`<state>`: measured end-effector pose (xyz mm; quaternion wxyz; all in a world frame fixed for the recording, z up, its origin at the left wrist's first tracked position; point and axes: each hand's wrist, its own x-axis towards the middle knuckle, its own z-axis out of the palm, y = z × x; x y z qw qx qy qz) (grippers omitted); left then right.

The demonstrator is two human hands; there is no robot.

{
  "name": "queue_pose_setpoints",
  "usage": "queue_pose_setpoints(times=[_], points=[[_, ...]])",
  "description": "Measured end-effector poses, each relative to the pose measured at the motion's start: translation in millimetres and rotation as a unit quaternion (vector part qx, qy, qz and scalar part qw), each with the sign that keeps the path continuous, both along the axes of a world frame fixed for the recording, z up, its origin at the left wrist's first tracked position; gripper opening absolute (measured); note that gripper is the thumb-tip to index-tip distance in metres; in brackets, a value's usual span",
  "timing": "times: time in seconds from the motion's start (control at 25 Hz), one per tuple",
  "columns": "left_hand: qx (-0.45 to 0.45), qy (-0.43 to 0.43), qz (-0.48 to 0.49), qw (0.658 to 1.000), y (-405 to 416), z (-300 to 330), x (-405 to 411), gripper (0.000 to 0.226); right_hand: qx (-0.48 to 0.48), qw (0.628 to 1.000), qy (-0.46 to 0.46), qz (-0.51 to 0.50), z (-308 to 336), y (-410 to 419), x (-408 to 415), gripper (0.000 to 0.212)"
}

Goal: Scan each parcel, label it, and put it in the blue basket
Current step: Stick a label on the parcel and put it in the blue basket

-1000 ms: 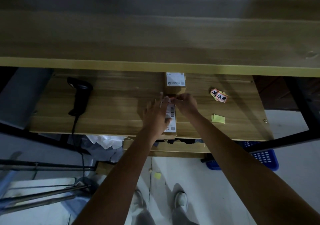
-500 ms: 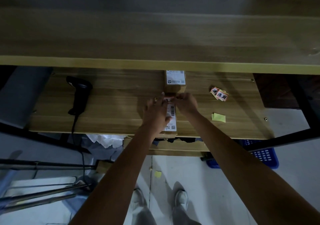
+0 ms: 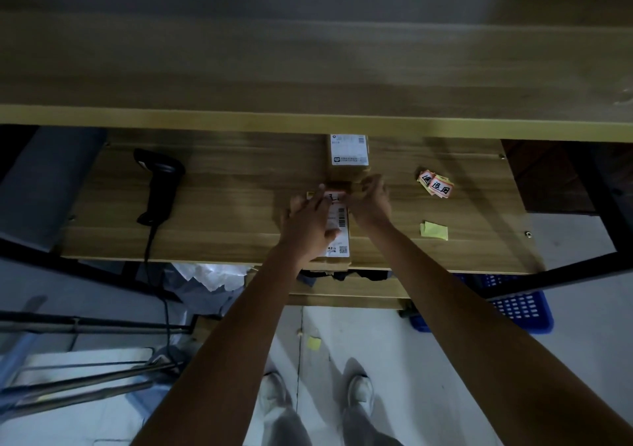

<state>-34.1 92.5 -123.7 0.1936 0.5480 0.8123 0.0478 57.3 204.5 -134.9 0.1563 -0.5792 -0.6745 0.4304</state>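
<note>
Little has moved since a second ago: both hands stay over the near cardboard parcel [image 3: 337,236] at the table's [image 3: 222,205] near edge, and the left fingers have slid further across the orange label [image 3: 335,196] at the parcel's far end. By that I judge the sticker nearly laid on, with smoothing and the drop into the blue basket [image 3: 520,308], on the floor to the near right, left to do. Both forearms reach straight out from the near side. The left hand [image 3: 308,226] lies flat, fingers straight, pressing the label and parcel top. The right hand [image 3: 371,198] has curled fingers at the label's right end; whether it pinches the label I cannot tell. A second parcel [image 3: 349,154] sits just beyond, the scanner [image 3: 159,185] far left, spare labels [image 3: 435,184] right.
</note>
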Motion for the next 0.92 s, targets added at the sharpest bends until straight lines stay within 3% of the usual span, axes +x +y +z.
queue_pose_setpoints(times=[0.08, 0.2, 0.6, 0.92], points=[[-0.007, -0.015, 0.0, 1.0, 2.0, -4.9, -3.8, 0.077, 0.087, 0.996, -0.02, 0.032, -2.1, -14.4, 2.8, 0.059], [-0.008, -0.017, -0.003, 1.0, 1.1, -6.1, -4.3, 0.08, 0.256, 0.953, -0.091, 0.132, -16.9, -48.4, 6.0, 0.061], [-0.019, -0.006, 0.009, 1.0, 1.7, 1.6, -3.4, 0.083, 0.247, 0.952, -0.099, 0.149, -32.2, -54.4, 16.5, 0.052], [0.004, -0.007, 0.028, 1.0, -1.9, 11.4, -2.1, 0.081, 0.261, 0.956, -0.054, 0.126, -27.9, -55.6, 16.4, 0.05]])
